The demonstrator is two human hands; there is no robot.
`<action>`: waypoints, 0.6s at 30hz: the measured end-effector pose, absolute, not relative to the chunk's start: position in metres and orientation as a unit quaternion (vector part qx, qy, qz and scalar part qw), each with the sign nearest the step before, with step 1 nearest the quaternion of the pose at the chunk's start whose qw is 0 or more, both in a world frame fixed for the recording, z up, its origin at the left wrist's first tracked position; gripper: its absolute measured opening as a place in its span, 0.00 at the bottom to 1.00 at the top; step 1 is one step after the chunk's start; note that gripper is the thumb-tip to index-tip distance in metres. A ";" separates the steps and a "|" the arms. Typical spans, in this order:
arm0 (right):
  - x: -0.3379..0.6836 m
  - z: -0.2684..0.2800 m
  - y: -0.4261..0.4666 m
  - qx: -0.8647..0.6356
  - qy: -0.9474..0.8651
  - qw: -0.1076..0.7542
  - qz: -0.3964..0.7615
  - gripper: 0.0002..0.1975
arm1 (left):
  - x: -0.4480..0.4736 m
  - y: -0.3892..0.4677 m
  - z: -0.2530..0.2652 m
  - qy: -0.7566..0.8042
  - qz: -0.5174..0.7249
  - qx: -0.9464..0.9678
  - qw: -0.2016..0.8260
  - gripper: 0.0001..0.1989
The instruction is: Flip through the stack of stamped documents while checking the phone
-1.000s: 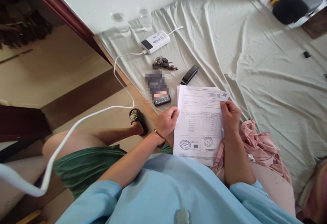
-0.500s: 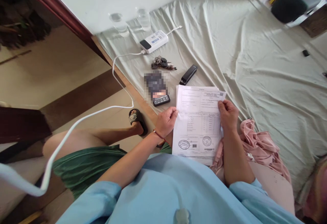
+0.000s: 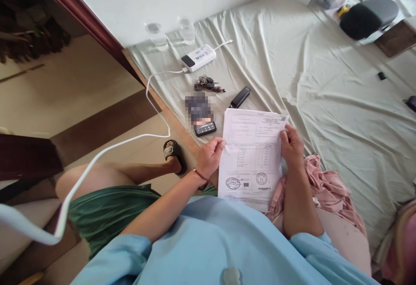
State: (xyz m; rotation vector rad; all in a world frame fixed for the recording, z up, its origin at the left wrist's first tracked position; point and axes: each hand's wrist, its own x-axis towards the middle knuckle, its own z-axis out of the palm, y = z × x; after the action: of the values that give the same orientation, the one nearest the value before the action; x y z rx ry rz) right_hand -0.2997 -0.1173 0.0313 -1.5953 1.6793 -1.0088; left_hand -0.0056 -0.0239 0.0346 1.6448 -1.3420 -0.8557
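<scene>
A stack of printed papers (image 3: 250,155) with round stamps near its lower edge is held between both hands above my lap. My left hand (image 3: 210,157) pinches the left edge, thumb on top. On the opposite edge, near the upper corner, my right hand (image 3: 291,145) is closed on the same sheets. Just beyond the top of the papers lies a black stapler (image 3: 240,97). To its left rests a phone (image 3: 206,129), its screen partly blurred out. A bunch of keys (image 3: 208,83) sits behind the phone.
A white power bank (image 3: 199,58) with a long white cable (image 3: 130,138) lies near two clear plastic cups (image 3: 186,31) by the wall. Pink cloth (image 3: 328,185) is bunched right of my right arm. A light green sheet (image 3: 269,59) covers the surface.
The view has shifted slightly. Both hands keep their hold on the papers, and the right hand's fingers have moved a little at the right edge.
</scene>
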 end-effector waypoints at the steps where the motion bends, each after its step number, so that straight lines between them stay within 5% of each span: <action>1: -0.300 0.034 -0.116 -0.589 0.626 0.339 -0.381 0.24 | -0.006 -0.024 0.036 -0.522 -0.349 0.658 0.415 0.14; 5: -0.303 0.041 -0.113 -0.559 0.608 0.418 -0.379 0.19 | -0.008 -0.026 0.033 -0.475 -0.387 0.672 0.416 0.13; 18: -0.334 0.037 -0.116 -0.533 0.650 0.440 -0.314 0.13 | -0.010 -0.042 0.052 -0.535 -0.314 0.751 0.226 0.14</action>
State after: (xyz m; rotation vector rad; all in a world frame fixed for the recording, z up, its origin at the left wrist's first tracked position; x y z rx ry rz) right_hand -0.3342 -0.1157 0.0374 -1.3249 1.6154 -0.7795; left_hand -0.0105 -0.0420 0.0524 2.0698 -1.4753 -0.8652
